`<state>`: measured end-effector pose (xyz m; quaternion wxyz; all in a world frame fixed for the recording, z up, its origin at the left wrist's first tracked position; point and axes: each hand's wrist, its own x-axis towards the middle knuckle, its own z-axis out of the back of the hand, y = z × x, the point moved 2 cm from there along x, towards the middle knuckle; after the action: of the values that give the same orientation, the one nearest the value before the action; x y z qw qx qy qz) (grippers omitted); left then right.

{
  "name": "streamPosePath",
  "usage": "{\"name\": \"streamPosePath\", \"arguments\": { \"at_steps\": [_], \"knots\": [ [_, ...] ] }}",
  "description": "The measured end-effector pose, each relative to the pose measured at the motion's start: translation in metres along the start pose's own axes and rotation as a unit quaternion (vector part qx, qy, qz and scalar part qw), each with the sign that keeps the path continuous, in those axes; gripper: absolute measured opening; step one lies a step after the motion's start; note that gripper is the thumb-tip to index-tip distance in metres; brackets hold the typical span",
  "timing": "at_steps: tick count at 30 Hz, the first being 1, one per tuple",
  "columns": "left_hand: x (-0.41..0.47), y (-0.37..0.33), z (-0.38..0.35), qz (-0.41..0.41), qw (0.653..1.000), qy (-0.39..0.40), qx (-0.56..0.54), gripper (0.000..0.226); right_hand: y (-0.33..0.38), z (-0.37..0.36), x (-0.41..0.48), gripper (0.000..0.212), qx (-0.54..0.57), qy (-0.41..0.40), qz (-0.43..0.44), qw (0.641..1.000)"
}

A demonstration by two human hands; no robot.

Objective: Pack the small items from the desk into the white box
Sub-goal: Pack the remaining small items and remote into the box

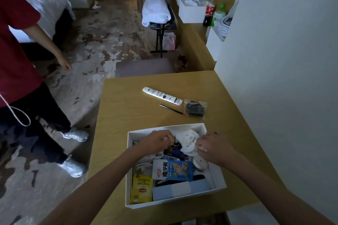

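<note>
White cardboard box (175, 202) largely packed; left hand (155, 140) curled among contents, grip indeterminate, right hand (214, 146) gripping crumpled white cloth (188, 139); white printed tube (161, 96), thin black stick (171, 109) and clear plastic pouch (194, 108) remain on surface (128, 107) beyond hands.

The person's arms, seen from the head camera: the left forearm (102, 175) and right forearm (265, 179) are bare along their whole visible length, from the near edge of the scene to the wrists. The left hand (155, 141) and right hand (215, 147) are likewise bare, and short fingernails catch the light on both.
</note>
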<state>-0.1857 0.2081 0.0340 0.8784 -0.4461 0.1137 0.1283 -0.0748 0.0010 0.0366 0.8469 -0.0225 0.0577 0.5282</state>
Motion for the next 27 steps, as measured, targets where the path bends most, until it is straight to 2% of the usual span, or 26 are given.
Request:
{"name": "streamPosePath", "arguments": {
  "at_steps": [3, 8, 11, 13, 19, 23, 27],
  "knots": [
    [0.009, -0.009, 0.01, -0.014, 0.999, -0.049, 0.006, 0.015, -0.018, 0.018, 0.015, 0.02, 0.14, -0.086, -0.02, 0.986],
    [0.031, -0.03, 0.027, -0.004, 0.993, -0.12, 0.017, 0.017, -0.047, 0.035, 0.052, 0.011, 0.278, -0.115, -0.033, 0.953],
    [0.044, -0.039, 0.033, 0.008, 0.986, -0.165, 0.02, 0.017, -0.063, 0.035, 0.073, 0.005, 0.317, -0.131, -0.023, 0.939],
    [0.051, -0.04, 0.036, 0.019, 0.984, -0.173, 0.036, 0.016, -0.077, 0.03, 0.089, 0.004, 0.318, -0.127, -0.035, 0.939],
    [0.071, -0.027, 0.042, 0.068, 0.978, -0.164, 0.11, 0.017, -0.105, 0.001, 0.141, 0.015, 0.268, -0.035, -0.096, 0.958],
    [0.087, -0.001, 0.044, 0.092, 0.972, -0.125, 0.176, 0.02, -0.098, -0.015, 0.17, 0.01, 0.194, -0.017, -0.078, 0.978],
    [0.108, 0.03, 0.052, 0.1, 0.973, -0.104, 0.181, 0.02, -0.094, -0.035, 0.203, 0.023, 0.117, 0.02, -0.109, 0.987]
  ]
}}
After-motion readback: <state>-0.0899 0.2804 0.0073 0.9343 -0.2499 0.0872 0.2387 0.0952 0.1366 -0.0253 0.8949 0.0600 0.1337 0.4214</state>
